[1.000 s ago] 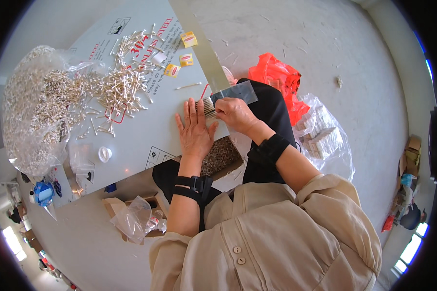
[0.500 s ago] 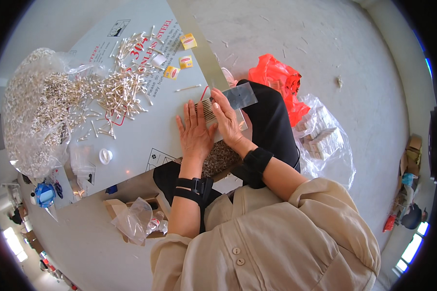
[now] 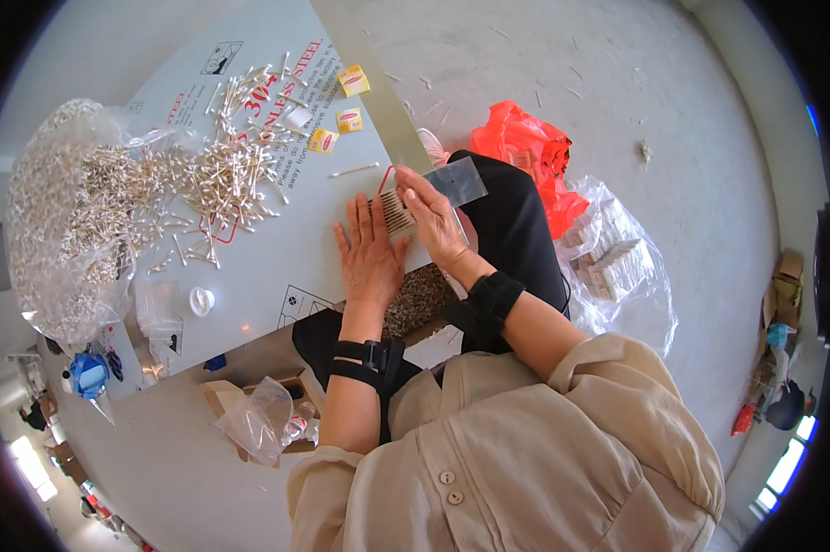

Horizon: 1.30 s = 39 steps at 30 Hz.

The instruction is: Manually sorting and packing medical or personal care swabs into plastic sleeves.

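Observation:
A row of cotton swabs (image 3: 395,212) lies side by side at the table's right edge, between my two hands. My left hand (image 3: 371,256) rests flat with straight fingers, its fingertips and thumb along the left side of the row. On the other side, my right hand (image 3: 435,230) stands on edge, fingers stretched and held together against the row. Beyond its fingers a clear flat plastic piece (image 3: 459,180) sticks out past the table edge. One loose swab (image 3: 354,170) lies above my left hand. A big heap of swabs (image 3: 226,179) spreads to the left.
A large clear bag of swabs (image 3: 65,212) stands at the left. Small yellow boxes (image 3: 352,80) and a white round cap (image 3: 201,301) sit on the metal-topped table (image 3: 286,258). Red (image 3: 525,152) and clear bags (image 3: 622,262) lie on the floor at right; an open carton (image 3: 226,396) is below.
My right hand has shifted slightly, and more of the swab row shows between my hands. My left hand stays flat in nearly the same place.

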Motion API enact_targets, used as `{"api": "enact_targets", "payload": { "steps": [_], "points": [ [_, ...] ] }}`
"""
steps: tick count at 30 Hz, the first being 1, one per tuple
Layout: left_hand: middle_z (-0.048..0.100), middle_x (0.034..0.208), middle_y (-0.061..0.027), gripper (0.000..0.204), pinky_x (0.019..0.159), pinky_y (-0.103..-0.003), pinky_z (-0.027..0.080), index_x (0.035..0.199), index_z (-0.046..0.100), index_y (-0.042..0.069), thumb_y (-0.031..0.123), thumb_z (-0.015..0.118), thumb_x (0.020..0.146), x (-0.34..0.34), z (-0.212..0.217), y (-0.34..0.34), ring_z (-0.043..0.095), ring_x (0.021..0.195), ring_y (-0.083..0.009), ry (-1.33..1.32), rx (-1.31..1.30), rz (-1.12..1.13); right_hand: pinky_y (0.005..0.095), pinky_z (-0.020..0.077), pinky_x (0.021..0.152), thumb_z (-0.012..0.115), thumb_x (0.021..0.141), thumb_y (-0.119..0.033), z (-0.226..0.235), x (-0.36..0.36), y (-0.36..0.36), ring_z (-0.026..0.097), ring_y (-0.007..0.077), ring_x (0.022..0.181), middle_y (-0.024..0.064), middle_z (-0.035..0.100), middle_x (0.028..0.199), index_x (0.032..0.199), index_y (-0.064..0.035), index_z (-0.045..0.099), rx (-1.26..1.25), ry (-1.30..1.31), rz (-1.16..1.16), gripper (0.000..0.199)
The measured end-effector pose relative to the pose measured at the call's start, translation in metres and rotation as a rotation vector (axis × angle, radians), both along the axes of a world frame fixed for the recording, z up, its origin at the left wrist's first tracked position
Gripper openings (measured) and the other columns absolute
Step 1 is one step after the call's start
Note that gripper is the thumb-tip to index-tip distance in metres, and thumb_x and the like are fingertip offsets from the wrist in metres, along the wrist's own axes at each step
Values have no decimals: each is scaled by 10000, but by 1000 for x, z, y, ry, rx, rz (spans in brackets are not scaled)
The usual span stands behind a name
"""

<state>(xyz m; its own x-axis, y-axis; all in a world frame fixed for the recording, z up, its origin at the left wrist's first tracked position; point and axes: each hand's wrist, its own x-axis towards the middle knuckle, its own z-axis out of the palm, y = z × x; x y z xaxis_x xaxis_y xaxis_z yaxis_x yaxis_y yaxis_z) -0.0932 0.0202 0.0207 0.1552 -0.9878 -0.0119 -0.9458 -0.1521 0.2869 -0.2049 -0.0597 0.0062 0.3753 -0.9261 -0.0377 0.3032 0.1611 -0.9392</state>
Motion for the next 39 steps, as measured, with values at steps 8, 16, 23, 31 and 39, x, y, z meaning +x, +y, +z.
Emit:
{"api": "enact_targets", "payload": {
  "steps": [8, 16, 23, 31, 39],
  "points": [
    [168, 1606, -169, 768, 1191, -530, 82, 1536, 207, 50, 427, 525, 947, 0, 1, -1, 122, 1496, -320, 3, -14, -15, 410, 331, 1102, 786, 662, -141, 34, -34, -31, 406, 268, 1344, 68, 530, 1383, 1259, -74, 601, -978, 949, 305, 629],
    [167, 1607, -165, 775, 1194, -524, 85, 1533, 214, 51, 429, 537, 938, -3, 3, -4, 128, 1495, -318, 10, -12, -56, 405, 461, 929, 772, 691, -128, 28, -45, -34, 559, 308, 1090, 89, 638, 1115, 1039, -54, 673, -932, 900, 54, 369],
    [174, 1605, -166, 789, 1192, -525, 92, 1534, 207, 50, 433, 544, 932, -9, -2, -9, 138, 1493, -319, -18, -62, -80, 427, 537, 664, 638, 759, -126, 30, -35, -37, 659, 364, 728, 168, 662, 772, 806, -22, 654, -677, 1156, 113, 115],
    [219, 1591, -167, 773, 1179, -543, 123, 1520, 251, 45, 449, 545, 931, -10, -6, -9, 191, 1477, -319, -64, -140, -65, 411, 567, 624, 624, 757, -123, 62, -2, -46, 718, 326, 767, 172, 708, 798, 848, -38, 727, -703, 1493, 473, 162],
    [237, 1580, -172, 736, 1172, -545, 140, 1516, 248, 33, 430, 511, 955, -14, -5, -9, 200, 1472, -328, -41, -133, -30, 407, 574, 760, 609, 738, -147, 67, -4, -59, 696, 369, 934, 226, 704, 970, 967, 11, 717, -354, 1512, 398, 299]
  ]
}}
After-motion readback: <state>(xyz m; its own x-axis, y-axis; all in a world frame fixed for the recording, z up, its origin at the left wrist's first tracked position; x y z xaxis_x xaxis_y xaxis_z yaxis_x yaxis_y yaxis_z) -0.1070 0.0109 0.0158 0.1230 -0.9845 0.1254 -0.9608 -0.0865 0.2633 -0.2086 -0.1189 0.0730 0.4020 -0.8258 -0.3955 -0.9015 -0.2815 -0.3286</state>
